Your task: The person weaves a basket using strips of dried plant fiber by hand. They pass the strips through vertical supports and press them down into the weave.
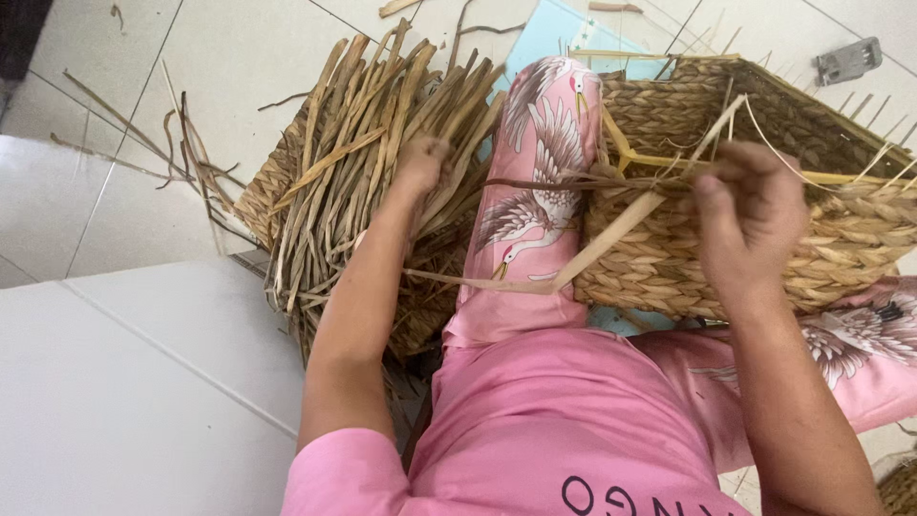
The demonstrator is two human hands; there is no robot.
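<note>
My left hand (421, 162) reaches into a pile of dried straw strips (363, 153) on the floor, fingers closed around one brown strand (573, 182) that stretches rightwards. My right hand (750, 215) pinches the other end of that strand against the side of a woven straw basket (841, 239) resting across my lap. A pale flat strip (611, 239) runs diagonally from the basket down to my knee. My leg in pink bird-print trousers (544, 191) lies between the pile and the basket.
White floor tiles (143, 363) surround me, with loose straw bits (143, 143) scattered at the left. A light blue sheet (549, 33) lies under the basket. A grey metal tool (847, 59) sits at the top right. Another woven piece (900, 485) shows at the bottom right.
</note>
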